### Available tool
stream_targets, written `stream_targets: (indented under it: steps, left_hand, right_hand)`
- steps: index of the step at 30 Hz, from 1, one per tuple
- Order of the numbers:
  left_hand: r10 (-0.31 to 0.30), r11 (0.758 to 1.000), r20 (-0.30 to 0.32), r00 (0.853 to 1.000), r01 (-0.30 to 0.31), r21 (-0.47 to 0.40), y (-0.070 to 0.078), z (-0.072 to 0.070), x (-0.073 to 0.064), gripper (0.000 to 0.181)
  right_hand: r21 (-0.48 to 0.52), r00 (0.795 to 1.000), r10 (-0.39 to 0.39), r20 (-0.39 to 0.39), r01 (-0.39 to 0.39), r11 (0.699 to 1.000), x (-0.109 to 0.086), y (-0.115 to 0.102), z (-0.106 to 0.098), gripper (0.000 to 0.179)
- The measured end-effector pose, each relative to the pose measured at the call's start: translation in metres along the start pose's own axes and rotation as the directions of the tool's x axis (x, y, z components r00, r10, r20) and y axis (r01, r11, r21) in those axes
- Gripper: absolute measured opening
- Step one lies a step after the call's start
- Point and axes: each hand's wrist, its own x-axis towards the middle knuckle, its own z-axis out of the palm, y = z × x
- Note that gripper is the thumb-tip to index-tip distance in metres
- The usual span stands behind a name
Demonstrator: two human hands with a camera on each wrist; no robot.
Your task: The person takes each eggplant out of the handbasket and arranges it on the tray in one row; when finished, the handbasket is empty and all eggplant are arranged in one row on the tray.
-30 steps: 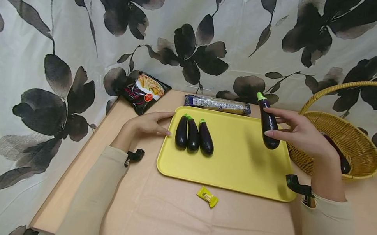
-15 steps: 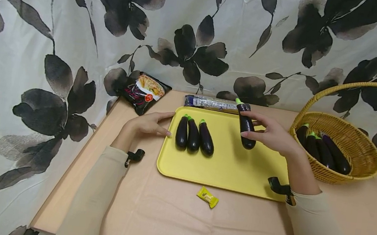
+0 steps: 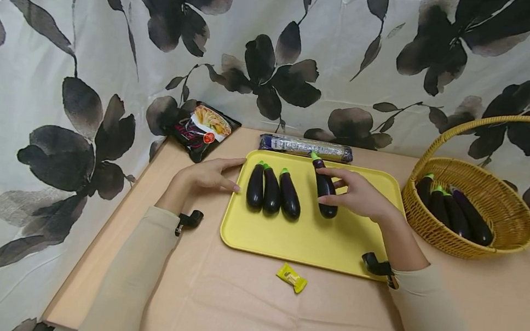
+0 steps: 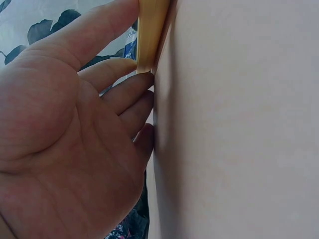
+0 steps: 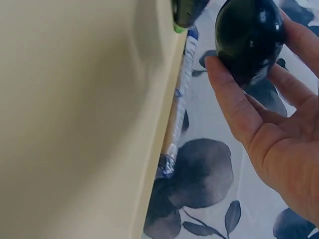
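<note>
My right hand [image 3: 358, 196] pinches an eggplant [image 3: 324, 183] between thumb and fingers, with its green stem end pointing away. It hangs over the yellow tray [image 3: 285, 240]; in the right wrist view the held eggplant [image 5: 249, 40] is apart from the tray surface. To its left, three eggplants [image 3: 272, 191] lie side by side on the tray, stems toward the back. My left hand [image 3: 206, 175] rests at the tray's left edge. In the left wrist view its thumb and forefinger touch the outer side of the tray [image 4: 152, 35], and the other fingers [image 4: 134, 99] rest against the table.
A wicker basket [image 3: 428, 232] with a tall handle stands at the right, holding several eggplants [image 3: 460, 214]. Behind the tray lies a long shiny packet [image 3: 307, 147]. A black noodle packet [image 3: 204, 130] sits at the back left, and a small yellow wrapped sweet [image 3: 292, 277] in front.
My right hand has carried the eggplant leftward from beside the basket toward the three on the tray, and lower. The basket's eggplants have come into view. My left hand stays put.
</note>
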Motion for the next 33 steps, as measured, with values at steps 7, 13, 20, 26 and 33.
stream_targets:
  steps: [7,13,20,26,33]
  left_hand:
    - [-0.003,1.000,-0.002,1.000,0.003,0.002,0.000,-0.001,0.001,0.099]
    - [0.002,1.000,0.001,1.000,-0.002,0.016,0.000,-0.001,0.001,0.099]
    - [-0.015,1.000,0.004,1.000,0.014,0.006,0.001,-0.002,0.001,0.100]
    - [-0.008,1.000,0.008,1.000,0.008,-0.011,0.002,-0.002,0.002,0.100]
    - [-0.003,1.000,0.007,1.000,0.003,-0.010,0.001,-0.002,0.002,0.099]
  right_hand:
    - [-0.008,0.999,0.005,0.049,-0.005,1.000,0.008,0.002,0.013,0.073]
    - [0.011,0.998,0.023,0.057,-0.023,1.000,0.009,0.002,0.018,0.072]
    - [0.021,0.995,0.027,0.097,-0.029,0.999,0.012,0.006,0.018,0.072]
    - [-0.006,0.988,0.017,0.151,-0.016,1.000,0.014,0.013,0.020,0.071]
    - [-0.088,0.984,0.015,0.180,0.001,0.996,0.015,0.015,0.022,0.073]
